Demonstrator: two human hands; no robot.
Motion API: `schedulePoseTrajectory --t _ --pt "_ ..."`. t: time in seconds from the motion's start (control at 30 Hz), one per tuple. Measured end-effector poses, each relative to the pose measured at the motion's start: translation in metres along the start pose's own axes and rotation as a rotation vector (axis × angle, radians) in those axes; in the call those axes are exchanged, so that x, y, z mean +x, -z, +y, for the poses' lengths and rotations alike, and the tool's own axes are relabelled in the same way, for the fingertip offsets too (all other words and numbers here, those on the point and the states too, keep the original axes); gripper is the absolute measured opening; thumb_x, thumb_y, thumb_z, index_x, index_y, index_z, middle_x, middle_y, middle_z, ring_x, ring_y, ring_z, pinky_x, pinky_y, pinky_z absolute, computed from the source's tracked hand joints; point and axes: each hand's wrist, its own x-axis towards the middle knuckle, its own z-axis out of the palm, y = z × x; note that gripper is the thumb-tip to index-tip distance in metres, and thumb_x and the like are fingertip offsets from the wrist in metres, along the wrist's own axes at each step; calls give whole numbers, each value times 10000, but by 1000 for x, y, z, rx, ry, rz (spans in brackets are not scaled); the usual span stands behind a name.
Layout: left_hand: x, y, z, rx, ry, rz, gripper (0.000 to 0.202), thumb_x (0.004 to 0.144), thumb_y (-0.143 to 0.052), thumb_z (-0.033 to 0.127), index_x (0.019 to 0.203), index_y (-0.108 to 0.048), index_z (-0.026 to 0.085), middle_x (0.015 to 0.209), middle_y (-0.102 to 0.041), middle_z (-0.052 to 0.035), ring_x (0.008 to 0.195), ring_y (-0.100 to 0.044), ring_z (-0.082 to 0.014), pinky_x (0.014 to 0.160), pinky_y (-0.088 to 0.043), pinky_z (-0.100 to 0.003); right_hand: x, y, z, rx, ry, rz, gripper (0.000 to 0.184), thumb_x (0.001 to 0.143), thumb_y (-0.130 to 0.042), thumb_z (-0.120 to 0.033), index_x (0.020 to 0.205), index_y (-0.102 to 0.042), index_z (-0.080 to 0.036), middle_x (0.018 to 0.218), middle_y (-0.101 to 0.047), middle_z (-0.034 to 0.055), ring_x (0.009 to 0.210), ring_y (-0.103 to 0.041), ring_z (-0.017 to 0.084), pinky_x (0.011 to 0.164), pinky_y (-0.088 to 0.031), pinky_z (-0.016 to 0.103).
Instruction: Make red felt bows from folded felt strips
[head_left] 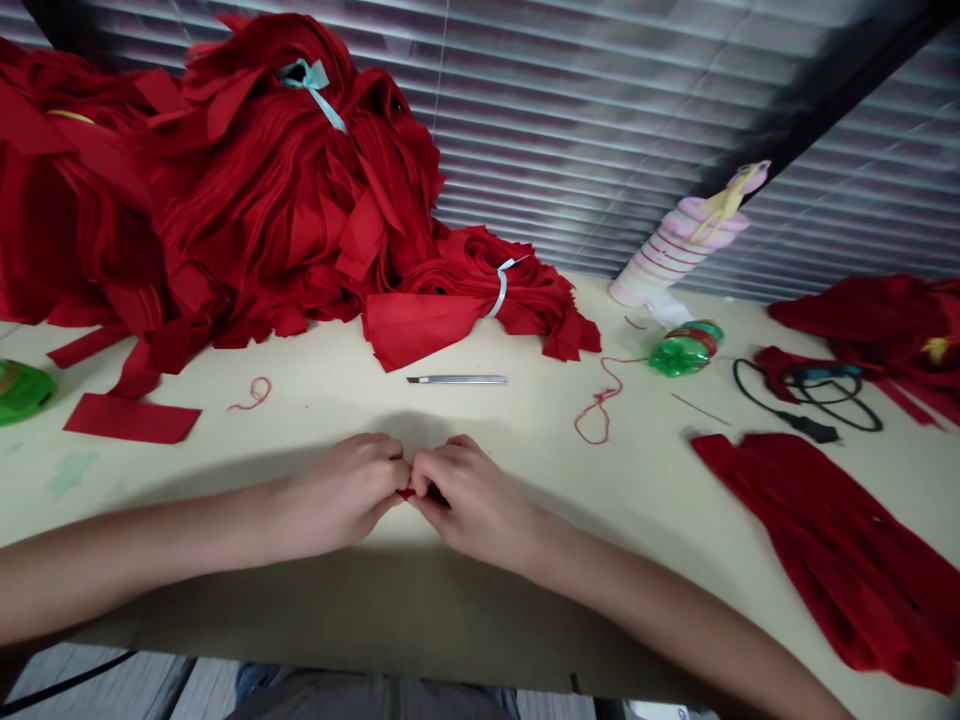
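Observation:
My left hand (346,495) and my right hand (466,498) meet knuckle to knuckle on the pale table (420,600), near its front edge. Both are closed in a pinch on a small red scrap of fabric (406,493), of which only a sliver shows between the fingertips. A thin metal blade (456,379) lies flat on the table just beyond the hands, untouched.
A big heap of red fabric pieces (225,190) with pale blue ties fills the back left. A red cloth (847,550) lies at right, with a black cord (810,395), a green bottle (684,350), loose red thread (600,405) and a thread cone (679,250).

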Motion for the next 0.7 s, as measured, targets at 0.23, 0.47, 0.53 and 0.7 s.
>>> schedulePoseTrajectory --t 0.23,0.47,0.53,0.7 --pt "2 -2 -1 50 2 48 104 815 -550 85 773 -621 148 721 -577 -33 706 -579 -174 646 -491 -283 -1 -3 -1 197 -87 12 128 785 -566 -129 749 -465 -199 716 -572 3 718 -547 192 804 -334 382" --pt "-4 4 10 300 -142 144 234 805 -485 40 982 -634 73 960 -620 -152 951 -540 -300 865 -459 -495 7 5 6 566 -252 40 216 669 -599 -107 672 -411 -213 608 -452 -62 565 -422 120 682 -349 319" --pt "-7 12 17 499 -263 292 259 817 -469 27 1018 -631 47 1013 -618 -183 999 -514 -334 901 -412 -559 10 13 9 751 -311 17 262 639 -637 -156 667 -384 -218 611 -457 -69 555 -440 108 601 -362 273" --pt "-13 28 25 564 -416 499 210 865 -452 38 919 -653 69 888 -656 -137 920 -546 -297 887 -369 -583 13 33 13 1218 -424 -145 435 563 -745 -248 687 -329 -223 605 -536 -65 559 -514 95 576 -410 247"
